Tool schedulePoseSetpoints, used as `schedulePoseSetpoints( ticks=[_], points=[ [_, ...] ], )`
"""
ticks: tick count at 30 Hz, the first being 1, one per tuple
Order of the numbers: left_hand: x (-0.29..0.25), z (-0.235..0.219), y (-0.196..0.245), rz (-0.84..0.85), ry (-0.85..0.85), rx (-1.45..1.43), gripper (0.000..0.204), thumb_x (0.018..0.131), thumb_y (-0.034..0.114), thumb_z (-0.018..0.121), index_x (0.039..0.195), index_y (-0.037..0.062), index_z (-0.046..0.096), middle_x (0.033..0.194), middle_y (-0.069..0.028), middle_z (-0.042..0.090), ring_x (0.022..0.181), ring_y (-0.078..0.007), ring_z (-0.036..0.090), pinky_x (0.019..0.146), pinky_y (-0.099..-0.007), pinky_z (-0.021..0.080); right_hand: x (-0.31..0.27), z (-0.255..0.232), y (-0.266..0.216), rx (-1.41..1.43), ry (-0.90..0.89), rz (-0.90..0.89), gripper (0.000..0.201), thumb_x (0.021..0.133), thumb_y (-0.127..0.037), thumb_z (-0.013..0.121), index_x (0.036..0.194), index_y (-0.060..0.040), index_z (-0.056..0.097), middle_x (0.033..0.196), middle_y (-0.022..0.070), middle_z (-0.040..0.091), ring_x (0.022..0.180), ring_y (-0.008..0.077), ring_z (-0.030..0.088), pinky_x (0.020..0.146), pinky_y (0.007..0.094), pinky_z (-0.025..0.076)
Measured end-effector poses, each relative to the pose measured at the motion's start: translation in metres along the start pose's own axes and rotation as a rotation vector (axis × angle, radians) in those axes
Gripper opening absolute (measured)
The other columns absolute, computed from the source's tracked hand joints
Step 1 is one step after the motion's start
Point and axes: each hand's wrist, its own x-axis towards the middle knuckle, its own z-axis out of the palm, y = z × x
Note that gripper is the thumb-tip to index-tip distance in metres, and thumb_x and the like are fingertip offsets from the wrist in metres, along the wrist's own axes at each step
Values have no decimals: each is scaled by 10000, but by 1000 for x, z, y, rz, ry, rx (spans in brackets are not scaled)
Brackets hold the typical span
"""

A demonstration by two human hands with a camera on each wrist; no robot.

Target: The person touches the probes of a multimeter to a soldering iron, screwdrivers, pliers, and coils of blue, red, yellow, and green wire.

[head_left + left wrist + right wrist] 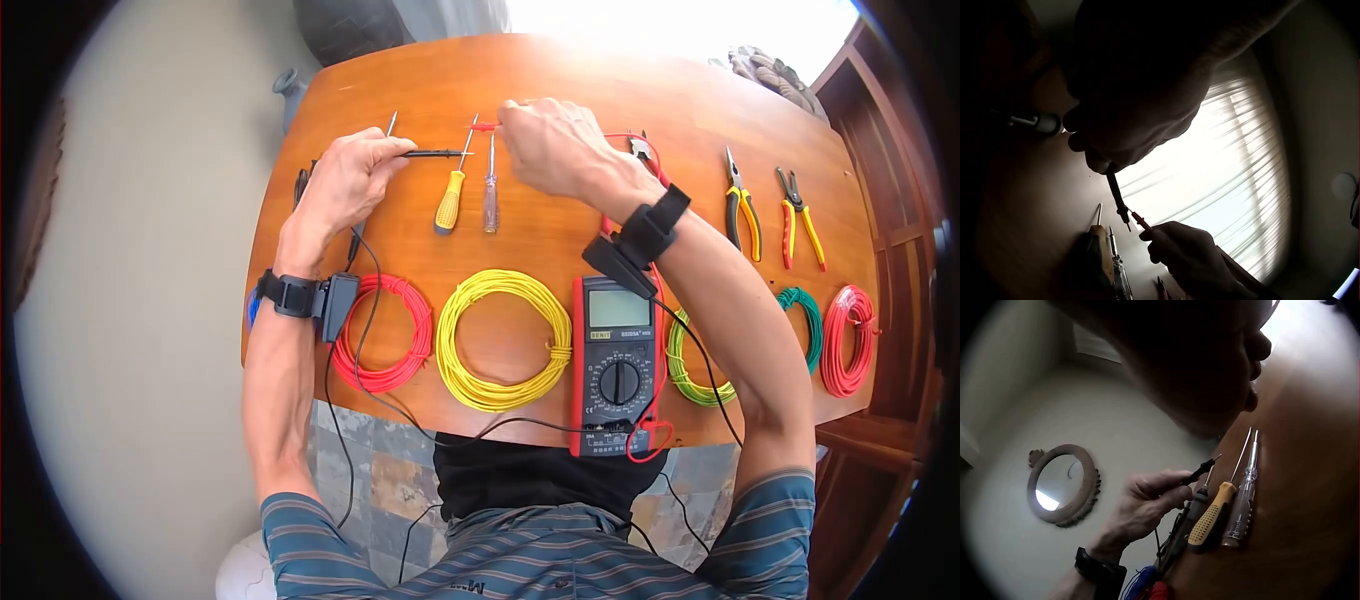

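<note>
My left hand (348, 182) pinches a black test probe (432, 153) between thumb and fingers, its metal tip pointing right. Across from it, my right hand (556, 148) holds a red test probe (484, 127) that points left. In the left wrist view the two probe ends are close together, above the table. Below them lie a yellow-handled screwdriver (449, 205) and a clear-handled screwdriver (490, 200). The red and black leads run to a multimeter (598, 345) in a red case at the table's front edge; its display shows no digits.
Coils of red wire (422, 338), yellow wire (451, 375), yellow-green wire (690, 388), green wire (812, 320) and pink-red wire (850, 340) line the front of the wooden table (690, 110). Needle-nose pliers (742, 205) and wire strippers (797, 225) lie at the right.
</note>
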Motion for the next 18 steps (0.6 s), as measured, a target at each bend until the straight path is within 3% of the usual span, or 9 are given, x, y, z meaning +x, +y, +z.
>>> schedulePoseSetpoints(
  ticks=[2, 11, 14, 18],
  points=[
    [-1, 3, -5, -13, -11, 0, 214, 948, 81, 719, 1151, 45, 778, 897, -144, 689, 863, -343, 680, 765, -438, 533, 8, 11, 5, 37, 40, -61, 224, 974, -169, 582, 933, 26, 684, 846, 257, 703, 814, 489, 679, 719, 572, 538],
    [-7, 6, -8, 6, 27, 74, 206, 960, 109, 715, 1152, 81, 784, 901, -121, 685, 890, -338, 676, 781, -446, 552, 17, 18, 9, -17, -15, -30, 226, 952, -174, 615, 950, 8, 749, 965, 255, 714, 915, 461, 678, 786, 546, 548],
    [-7, 10, -6, 64, 12, 255, 194, 960, 120, 716, 1138, 96, 787, 912, -106, 690, 923, -329, 684, 797, -452, 569, 16, 15, 6, 1, -39, -50, 221, 940, -170, 620, 940, 8, 752, 952, 251, 712, 894, 464, 677, 776, 547, 551],
    [-10, -1, 6, -24, 6, 326, 191, 972, 143, 701, 1140, 106, 784, 934, -102, 697, 954, -327, 687, 813, -462, 578, 11, 0, 5, 25, -23, -25, 217, 934, -154, 616, 929, 17, 750, 930, 258, 718, 886, 463, 682, 774, 536, 555]
  ],
)
